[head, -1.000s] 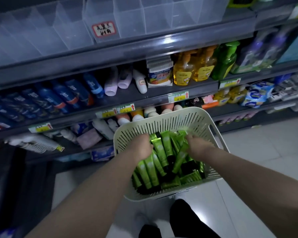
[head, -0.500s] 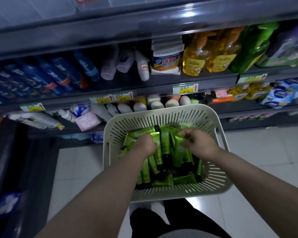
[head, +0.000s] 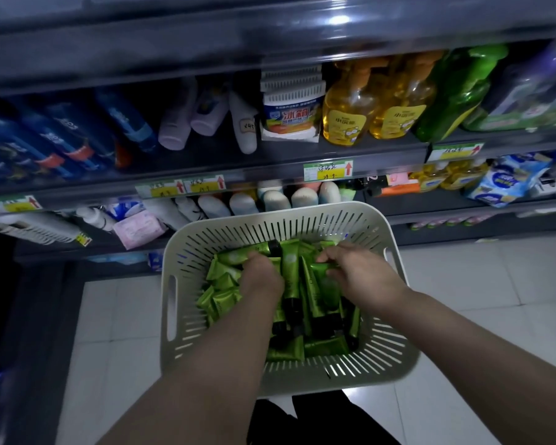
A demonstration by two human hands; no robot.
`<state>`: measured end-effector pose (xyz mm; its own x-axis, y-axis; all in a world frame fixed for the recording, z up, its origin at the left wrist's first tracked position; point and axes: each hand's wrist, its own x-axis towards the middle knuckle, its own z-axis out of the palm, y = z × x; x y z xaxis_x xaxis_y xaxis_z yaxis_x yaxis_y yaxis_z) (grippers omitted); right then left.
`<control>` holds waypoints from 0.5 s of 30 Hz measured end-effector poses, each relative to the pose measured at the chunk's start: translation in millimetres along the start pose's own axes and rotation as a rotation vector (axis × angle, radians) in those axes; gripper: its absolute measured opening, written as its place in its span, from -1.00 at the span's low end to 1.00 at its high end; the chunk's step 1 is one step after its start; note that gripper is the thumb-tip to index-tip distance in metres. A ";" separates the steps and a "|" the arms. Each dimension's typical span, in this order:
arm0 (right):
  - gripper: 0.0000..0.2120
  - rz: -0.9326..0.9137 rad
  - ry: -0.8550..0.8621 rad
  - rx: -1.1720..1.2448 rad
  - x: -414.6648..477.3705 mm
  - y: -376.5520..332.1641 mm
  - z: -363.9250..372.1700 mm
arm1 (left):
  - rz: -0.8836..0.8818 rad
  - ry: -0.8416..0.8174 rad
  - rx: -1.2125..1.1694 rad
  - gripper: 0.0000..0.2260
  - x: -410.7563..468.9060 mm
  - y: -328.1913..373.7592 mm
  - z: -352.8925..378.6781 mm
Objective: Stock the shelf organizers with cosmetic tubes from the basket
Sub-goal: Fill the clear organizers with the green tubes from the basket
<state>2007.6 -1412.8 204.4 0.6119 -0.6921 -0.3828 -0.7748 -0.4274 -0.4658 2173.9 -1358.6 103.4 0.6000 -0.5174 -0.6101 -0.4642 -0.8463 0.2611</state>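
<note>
As the view tips down toward the floor, the clear shelf organizers that lined the top edge a second ago drop out of frame. The stocking target is therefore unseen now, and the basket rides larger and nearer centre than before. Far left, blue bottles (head: 61,139) lie on the upper shelf, untouched. The basket (head: 302,207) sits in front of the lower shelf, above the tiled floor; its support is hidden. Left hand (head: 263,277): it has pushed deeper into the heap than a second ago. Its back faces the camera and its fingers curl down among the green tubes (head: 291,277). Whether it actually grips one, I cannot tell, as the fingertips are buried. The tubes remain piled in the basket, none lifted clear of the rim. Right hand (head: 358,279): thumb and curled fingers pinch one tube (head: 322,268) near the top of the pile, where earlier the hand only rested on the heap. Far right, yellow bottles (head: 347,114) stand on the upper shelf. Judgement: still the gathering step, early in the task; a handful is being collected and nothing has gone to the organizers yet.
</note>
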 end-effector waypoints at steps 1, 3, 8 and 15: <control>-0.72 0.004 0.006 0.001 0.7 -0.6 0.7 | 0.011 0.004 -0.009 -0.58 -1.1 -2.7 -2.4; -0.72 0.007 0.018 -0.007 2.0 -3.4 1.2 | 0.057 0.001 0.014 -0.66 -5.3 -9.7 -9.7; -0.75 -0.017 0.028 -0.027 2.8 -24.7 -3.9 | 0.269 0.021 -0.059 -0.78 -21.2 -23.4 -32.0; -0.71 -0.093 0.224 -0.005 -2.0 -98.9 -27.7 | 0.572 0.256 -0.470 -0.85 -60.0 -59.5 -123.4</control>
<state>2078.7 -1385.2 273.4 0.6309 -0.7610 -0.1512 -0.7176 -0.4982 -0.4867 2245.9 -1292.8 216.8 0.5089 -0.8540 -0.1086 -0.4565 -0.3746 0.8071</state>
